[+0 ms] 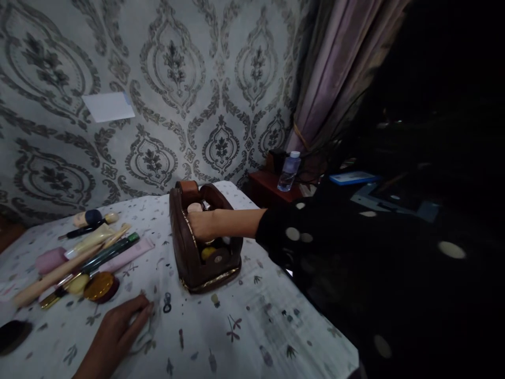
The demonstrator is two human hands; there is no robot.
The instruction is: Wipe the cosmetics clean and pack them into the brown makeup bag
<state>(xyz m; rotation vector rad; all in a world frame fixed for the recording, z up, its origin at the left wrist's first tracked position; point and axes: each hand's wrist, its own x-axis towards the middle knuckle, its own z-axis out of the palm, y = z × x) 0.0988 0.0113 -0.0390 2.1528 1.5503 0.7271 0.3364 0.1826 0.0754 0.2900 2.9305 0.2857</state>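
A brown cosmetic bag (pixel 183 247) with a gold zipper stands unzipped on a patterned white cloth (pixel 232 337). My right hand (pixel 203 225) reaches down into it from the right; its fingers are hidden among the contents. Inside the bag, a pinkish round item (pixel 194 208) and a yellow item (pixel 208 253) show beside the hand. My left hand (pixel 118 326) rests on the cloth at lower left, thumb tip against the curled fingers, with nothing visible in it. Just beyond it lies a round jar with an amber lid (pixel 101 287).
Left of the bag lie several cosmetics, including a green tube (pixel 114 250), a pink tube (pixel 128 255), a wooden-handled item (pixel 59 273) and a dark brush head (pixel 14 337). A clear bottle (pixel 289 171) stands on a red surface (pixel 266 185) by the curtain (pixel 331 63).
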